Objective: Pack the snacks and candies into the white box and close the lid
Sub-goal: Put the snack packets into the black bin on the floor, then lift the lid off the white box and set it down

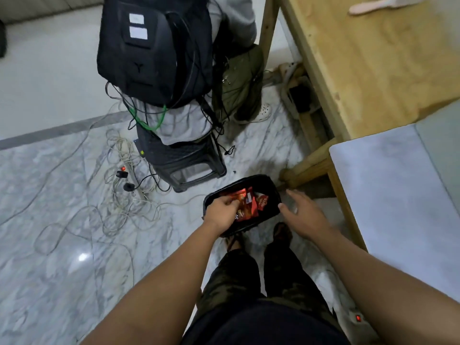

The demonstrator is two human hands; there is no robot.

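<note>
Snack packets (249, 204), red and orange, lie inside a black container (270, 188) that sits on the marble floor (49, 245) just ahead of the person's feet. Left hand (221, 211): reaching into the near-left part of the container, fingers curled down onto the packets; whether it has actually pinched one cannot be told, since the fingertips are hidden among the wrappers. Right hand (302, 211): fingers spread and straight, holding nothing, hovering at the right rim of the container with the thumb close to its edge; contact with the rim cannot be confirmed. Far of the container, a black plastic stool (184, 160) carries a black backpack (149, 53) and grey cloth, with dark cords and one green cord hanging from it. Left of the stool, a tangle of pale cables (119, 202) and a power strip with a red light lie on the floor. At right, a wooden tabletop (373, 70) extends to the far edge, a pale pink object at its far end; nearer, a white surface (398, 195) adjoins it.
</note>
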